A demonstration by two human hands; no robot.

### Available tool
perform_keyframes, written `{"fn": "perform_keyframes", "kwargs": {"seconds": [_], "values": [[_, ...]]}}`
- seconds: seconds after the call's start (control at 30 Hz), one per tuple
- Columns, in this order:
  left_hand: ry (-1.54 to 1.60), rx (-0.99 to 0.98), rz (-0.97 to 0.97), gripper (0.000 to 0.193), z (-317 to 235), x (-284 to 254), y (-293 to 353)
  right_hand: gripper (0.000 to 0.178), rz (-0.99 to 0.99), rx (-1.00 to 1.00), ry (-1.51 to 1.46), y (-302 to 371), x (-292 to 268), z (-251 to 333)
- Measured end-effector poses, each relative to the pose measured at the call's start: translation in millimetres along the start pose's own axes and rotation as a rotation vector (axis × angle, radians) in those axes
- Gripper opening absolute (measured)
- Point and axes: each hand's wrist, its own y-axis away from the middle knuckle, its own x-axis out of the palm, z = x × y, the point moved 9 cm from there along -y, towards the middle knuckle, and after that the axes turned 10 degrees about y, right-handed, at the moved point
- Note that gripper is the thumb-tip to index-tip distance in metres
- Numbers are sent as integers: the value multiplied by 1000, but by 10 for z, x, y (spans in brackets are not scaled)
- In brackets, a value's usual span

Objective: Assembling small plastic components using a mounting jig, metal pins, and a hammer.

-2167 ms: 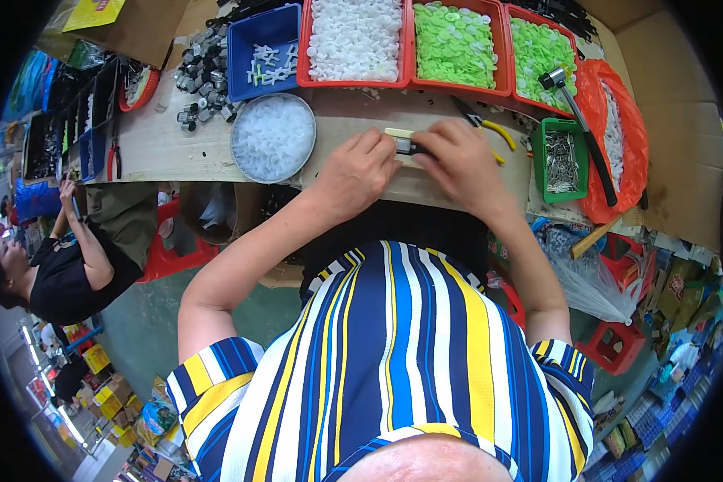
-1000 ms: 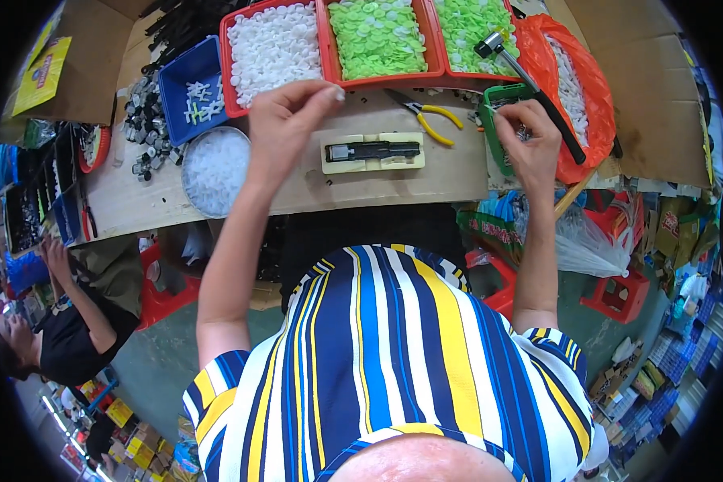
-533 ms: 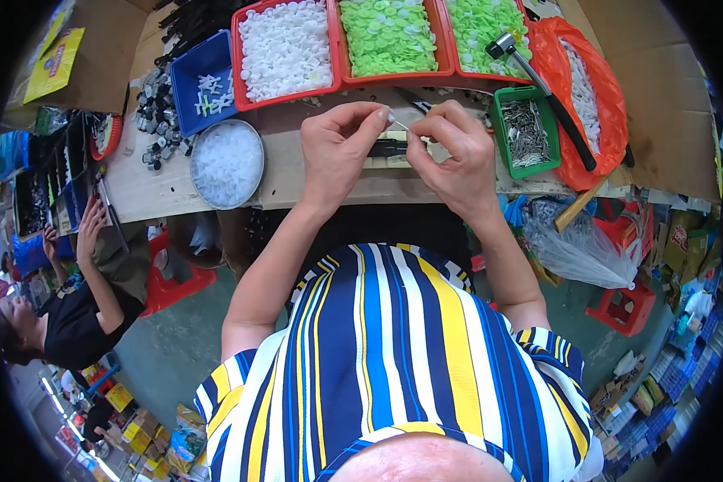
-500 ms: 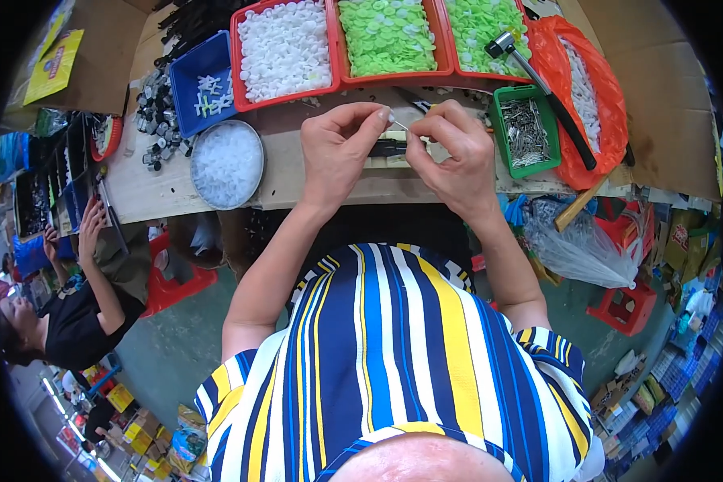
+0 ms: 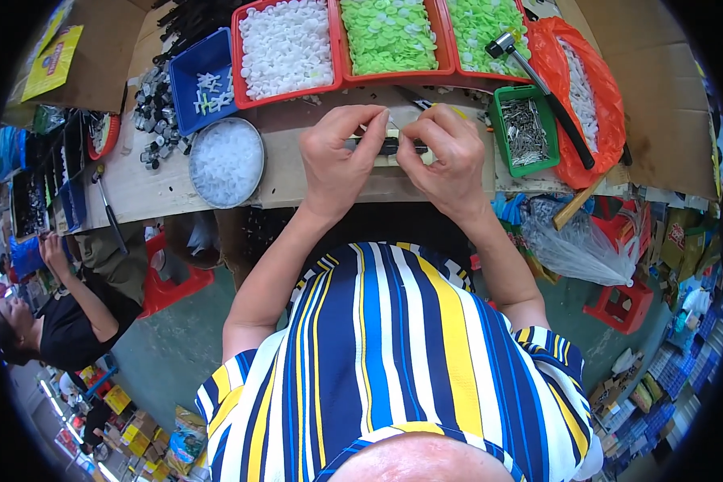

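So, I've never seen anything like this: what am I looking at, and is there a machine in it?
No machine here: a person works with two bare hands. A wide fisheye camera on the person's head looks down, so straight edges bend near the rim and the striped shirt fills the bottom.

The left hand and right hand meet above a black part on a pale block. Their fingers are bent as if pinching; anything held is too small to make out.

Around them on the table are a round dish of whitish pieces, a blue bin, red bins of white and green pieces, and a green box of metal pieces. A hammer lies at the right.
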Motion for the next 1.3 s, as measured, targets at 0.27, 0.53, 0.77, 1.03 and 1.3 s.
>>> {"fn": "perform_keyframes", "kwargs": {"seconds": [0.27, 0.53, 0.77, 1.03, 1.3], "values": [[98, -63, 51, 10, 107, -4, 66, 11, 138, 203, -316, 41, 158, -194], [427, -370, 135, 15, 404, 123, 199, 15, 302, 463, -609, 193, 361, -461], [536, -372, 210, 29, 430, 113, 287, 11, 242, 244, -489, 156, 298, -278], [215, -196, 170, 29, 351, -100, 294, 11, 180, -21, -214, 189, 427, -94], [-371, 326, 245, 32, 99, -129, 457, 15, 171, -99, -56, 239, 589, -63]]}}
